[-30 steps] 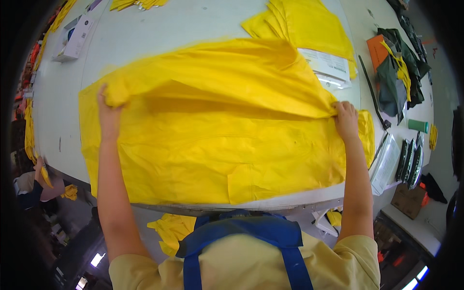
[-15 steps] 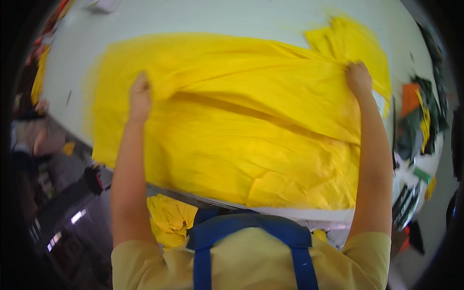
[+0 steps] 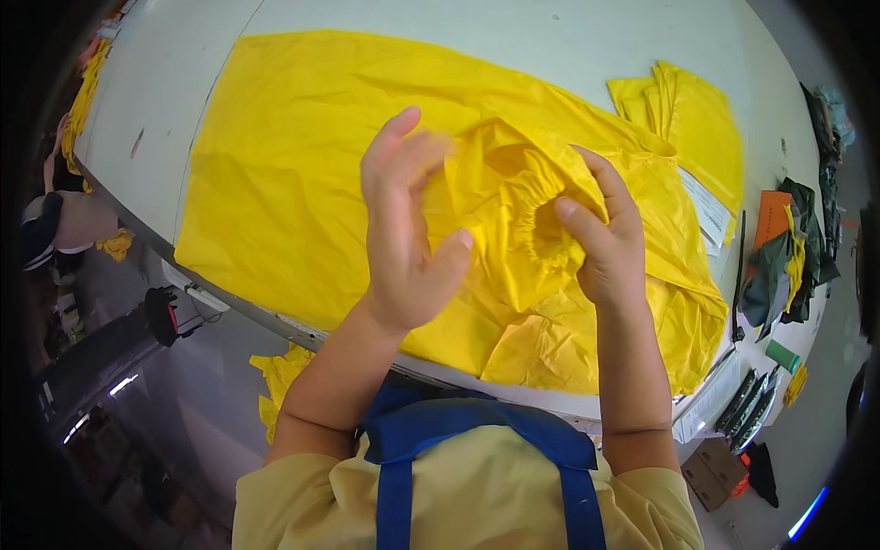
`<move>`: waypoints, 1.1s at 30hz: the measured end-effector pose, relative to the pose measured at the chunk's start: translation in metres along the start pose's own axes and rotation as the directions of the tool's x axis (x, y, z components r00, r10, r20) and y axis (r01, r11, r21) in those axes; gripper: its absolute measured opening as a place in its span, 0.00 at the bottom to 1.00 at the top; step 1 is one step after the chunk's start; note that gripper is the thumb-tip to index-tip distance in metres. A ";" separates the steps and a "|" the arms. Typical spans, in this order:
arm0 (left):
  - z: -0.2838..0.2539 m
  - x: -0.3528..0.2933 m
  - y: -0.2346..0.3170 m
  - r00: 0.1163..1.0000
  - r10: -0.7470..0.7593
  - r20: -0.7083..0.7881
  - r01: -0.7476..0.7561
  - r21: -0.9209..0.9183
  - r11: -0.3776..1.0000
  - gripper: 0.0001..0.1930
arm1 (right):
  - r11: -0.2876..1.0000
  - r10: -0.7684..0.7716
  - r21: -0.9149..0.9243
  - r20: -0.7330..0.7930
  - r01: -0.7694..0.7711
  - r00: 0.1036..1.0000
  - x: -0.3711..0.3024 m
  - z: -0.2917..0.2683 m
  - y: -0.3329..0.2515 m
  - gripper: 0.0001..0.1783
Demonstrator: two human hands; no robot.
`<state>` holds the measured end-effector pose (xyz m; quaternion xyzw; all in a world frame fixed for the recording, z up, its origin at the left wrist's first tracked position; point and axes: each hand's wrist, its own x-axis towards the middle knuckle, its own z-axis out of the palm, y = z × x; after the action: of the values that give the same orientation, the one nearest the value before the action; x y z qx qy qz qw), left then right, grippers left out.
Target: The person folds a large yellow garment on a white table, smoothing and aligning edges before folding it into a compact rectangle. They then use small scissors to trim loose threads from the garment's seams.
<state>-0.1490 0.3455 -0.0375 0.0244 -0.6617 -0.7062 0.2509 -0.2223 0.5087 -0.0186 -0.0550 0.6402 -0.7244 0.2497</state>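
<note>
A large yellow garment (image 3: 284,174) of thin, smooth cloth lies spread over the table. One sleeve end is lifted toward me, its gathered elastic cuff (image 3: 532,220) forming a round opening. My right hand (image 3: 616,247) grips this cuff, with the thumb at the opening and the fingers behind the cloth. Left of the cuff is my left hand (image 3: 399,229), its fingers and thumb spread apart and nothing in it. Those fingertips are slightly blurred and close to the raised cloth; whether they touch it I cannot tell.
On the white table (image 3: 495,23), a folded yellow cloth (image 3: 692,119) lies at the far right, with white printed sheets (image 3: 704,206) by it. Dark and orange cloth pieces (image 3: 779,238) and a green roll (image 3: 782,356) are along the right edge. A person (image 3: 78,220) is at the far left.
Both hands have come inward from the garment's upper sides, where they held the cloth. The left has let go and opened; the right now holds the raised cuff. The garment lies flatter.
</note>
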 end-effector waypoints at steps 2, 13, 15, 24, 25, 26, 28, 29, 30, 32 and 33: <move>0.005 -0.008 0.012 0.916 -0.399 0.032 0.388 -0.316 0.866 0.36 | 0.999 0.029 0.038 -0.054 -0.027 0.998 -0.011 -0.002 -0.006 0.26; -0.023 -0.015 -0.038 0.987 -0.120 -0.105 0.159 0.678 0.718 0.23 | 0.582 -0.454 -0.712 0.117 0.394 0.883 -0.026 0.000 0.030 0.21; -0.072 0.002 -0.072 0.924 -0.305 -0.231 0.381 0.486 0.787 0.22 | 0.721 -0.163 -0.645 0.197 0.252 0.967 -0.020 -0.006 0.024 0.23; -0.119 0.049 -0.063 0.615 -0.772 -0.159 0.784 0.020 0.620 0.29 | -0.110 -0.355 -0.994 0.021 -0.020 0.935 0.091 -0.239 0.068 0.17; -0.123 0.052 -0.062 0.617 -0.774 -0.141 0.785 0.042 0.618 0.29 | -0.168 -0.280 -0.984 -0.003 -0.052 0.960 0.095 -0.240 0.064 0.16; -0.127 0.055 -0.062 0.617 -0.772 -0.151 0.787 0.129 0.604 0.28 | -0.213 -0.234 -0.974 -0.024 -0.075 0.972 0.100 -0.238 0.058 0.15; -0.139 0.062 -0.062 0.607 -0.774 -0.178 0.784 0.289 0.549 0.25 | -0.310 -0.135 -0.945 -0.065 -0.105 0.989 0.110 -0.232 0.048 0.14; -0.151 0.066 -0.072 0.590 -0.787 -0.183 0.790 0.335 0.514 0.21 | -0.301 -0.166 -0.945 -0.079 -0.127 0.983 0.115 -0.234 0.054 0.13; -0.167 0.068 -0.085 0.571 -0.799 -0.190 0.793 0.379 0.477 0.17 | -0.290 -0.196 -0.945 -0.094 -0.149 0.976 0.118 -0.238 0.061 0.13; -0.176 0.070 -0.096 0.618 -0.750 -0.235 0.773 0.353 0.527 0.10 | -0.246 -0.243 -0.944 -0.160 -0.221 0.957 0.126 -0.247 0.079 0.12; -0.164 0.071 -0.090 0.676 -0.681 -0.283 0.737 0.286 0.612 0.08 | -0.211 -0.260 -0.941 -0.209 -0.267 0.943 0.130 -0.252 0.089 0.12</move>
<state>-0.1796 0.1669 -0.1221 0.3836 -0.6999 -0.6024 -0.0117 -0.4101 0.6743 -0.1784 -0.1032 0.9933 0.0511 0.0019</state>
